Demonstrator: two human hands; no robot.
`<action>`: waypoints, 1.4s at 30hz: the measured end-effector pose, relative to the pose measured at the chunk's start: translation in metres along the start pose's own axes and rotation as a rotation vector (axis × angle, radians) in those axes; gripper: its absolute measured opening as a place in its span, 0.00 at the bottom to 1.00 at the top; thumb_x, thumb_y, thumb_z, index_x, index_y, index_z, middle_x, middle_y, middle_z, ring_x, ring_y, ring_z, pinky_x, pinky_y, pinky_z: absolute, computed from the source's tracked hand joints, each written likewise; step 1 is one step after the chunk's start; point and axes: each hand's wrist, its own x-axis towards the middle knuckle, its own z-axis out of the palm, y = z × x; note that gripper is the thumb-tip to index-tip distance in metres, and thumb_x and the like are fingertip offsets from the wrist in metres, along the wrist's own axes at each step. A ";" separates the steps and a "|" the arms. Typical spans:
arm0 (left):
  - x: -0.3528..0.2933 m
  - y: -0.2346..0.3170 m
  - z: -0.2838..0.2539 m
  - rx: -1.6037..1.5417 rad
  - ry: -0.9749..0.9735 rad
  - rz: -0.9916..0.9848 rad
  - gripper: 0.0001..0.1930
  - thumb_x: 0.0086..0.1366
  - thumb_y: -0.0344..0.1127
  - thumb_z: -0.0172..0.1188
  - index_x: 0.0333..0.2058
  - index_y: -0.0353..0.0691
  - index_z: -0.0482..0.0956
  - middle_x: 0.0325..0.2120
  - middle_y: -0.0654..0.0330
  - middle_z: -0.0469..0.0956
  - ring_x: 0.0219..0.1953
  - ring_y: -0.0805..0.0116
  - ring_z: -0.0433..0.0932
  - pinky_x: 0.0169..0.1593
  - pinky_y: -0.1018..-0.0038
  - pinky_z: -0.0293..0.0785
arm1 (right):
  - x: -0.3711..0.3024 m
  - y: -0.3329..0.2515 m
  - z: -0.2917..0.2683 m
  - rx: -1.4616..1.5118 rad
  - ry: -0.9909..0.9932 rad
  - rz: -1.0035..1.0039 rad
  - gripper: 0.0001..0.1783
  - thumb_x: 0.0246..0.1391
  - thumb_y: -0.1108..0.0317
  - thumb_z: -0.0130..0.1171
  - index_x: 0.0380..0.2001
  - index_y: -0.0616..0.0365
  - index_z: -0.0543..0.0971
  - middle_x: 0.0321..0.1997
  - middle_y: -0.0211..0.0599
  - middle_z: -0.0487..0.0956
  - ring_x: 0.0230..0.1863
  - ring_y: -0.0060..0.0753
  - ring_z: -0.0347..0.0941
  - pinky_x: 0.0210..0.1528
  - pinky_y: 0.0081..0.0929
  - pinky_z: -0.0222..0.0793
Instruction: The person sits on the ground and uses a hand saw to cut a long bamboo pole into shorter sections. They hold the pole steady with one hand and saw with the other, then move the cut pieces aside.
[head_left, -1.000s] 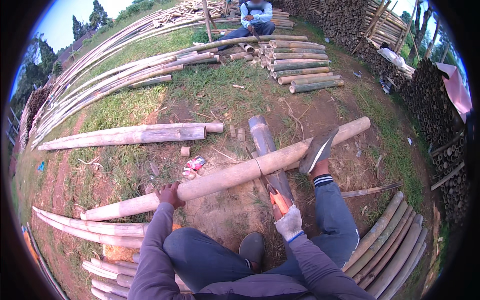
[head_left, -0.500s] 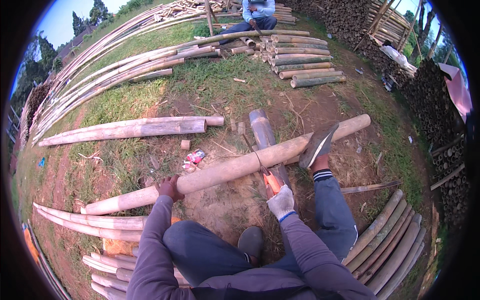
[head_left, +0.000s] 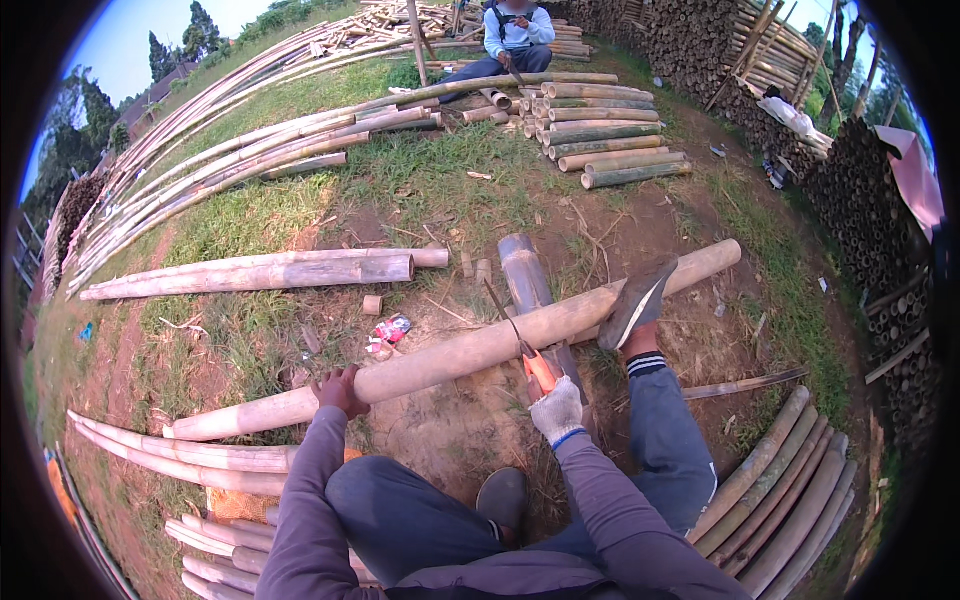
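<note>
Bamboo pole (head_left: 450,362) laid across a darker log (head_left: 522,270), nearer its far end, shoe (head_left: 638,302) on top. Gripped from above by the half-curled bare left hand (head_left: 339,391); crossed by an orange-handled saw (head_left: 540,372) clasped in the gloved right hand (head_left: 557,412). On the ground (head_left: 430,425), crumpled packet (head_left: 392,330) and orange mesh sack (head_left: 240,504), contents indistinct

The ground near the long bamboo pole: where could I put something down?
Bare dirt shows between the bamboo pole, the left knee and the lower shoe. More open ground lies between the pole's right half and the stacked short poles. It's crowded around the saw, right hand and dark log.
</note>
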 end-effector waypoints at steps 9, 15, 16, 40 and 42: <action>-0.012 -0.004 -0.001 -0.035 -0.030 -0.025 0.52 0.38 0.48 0.83 0.66 0.65 0.71 0.66 0.57 0.74 0.73 0.46 0.66 0.75 0.30 0.49 | -0.138 -0.009 -0.108 0.213 -0.058 -0.099 0.25 0.64 0.68 0.64 0.62 0.64 0.79 0.54 0.53 0.86 0.54 0.55 0.85 0.57 0.40 0.78; -0.006 0.006 0.000 -0.035 -0.024 -0.010 0.52 0.38 0.48 0.83 0.67 0.65 0.71 0.66 0.58 0.73 0.74 0.47 0.65 0.75 0.30 0.49 | -0.048 0.002 -0.034 0.090 0.016 -0.046 0.23 0.64 0.57 0.64 0.57 0.58 0.81 0.45 0.58 0.86 0.46 0.67 0.83 0.47 0.52 0.79; -0.007 0.006 -0.004 -0.026 -0.028 -0.014 0.52 0.38 0.48 0.83 0.67 0.65 0.71 0.66 0.58 0.73 0.74 0.47 0.65 0.75 0.30 0.49 | -0.036 0.012 -0.019 0.051 0.012 -0.024 0.23 0.64 0.57 0.64 0.57 0.57 0.82 0.45 0.58 0.86 0.46 0.67 0.83 0.46 0.52 0.79; -0.010 -0.013 -0.001 0.027 0.050 -0.029 0.56 0.35 0.50 0.85 0.68 0.60 0.71 0.63 0.60 0.76 0.71 0.51 0.69 0.72 0.30 0.54 | -0.058 -0.006 -0.053 0.229 -0.013 0.001 0.25 0.63 0.58 0.66 0.57 0.62 0.82 0.48 0.59 0.86 0.50 0.65 0.84 0.51 0.49 0.80; -0.012 -0.010 0.004 0.022 0.039 -0.028 0.55 0.35 0.49 0.85 0.67 0.61 0.71 0.64 0.60 0.75 0.72 0.49 0.68 0.72 0.29 0.53 | -0.099 -0.001 -0.091 0.324 -0.043 -0.116 0.26 0.63 0.65 0.66 0.63 0.62 0.79 0.54 0.55 0.86 0.54 0.59 0.84 0.56 0.44 0.80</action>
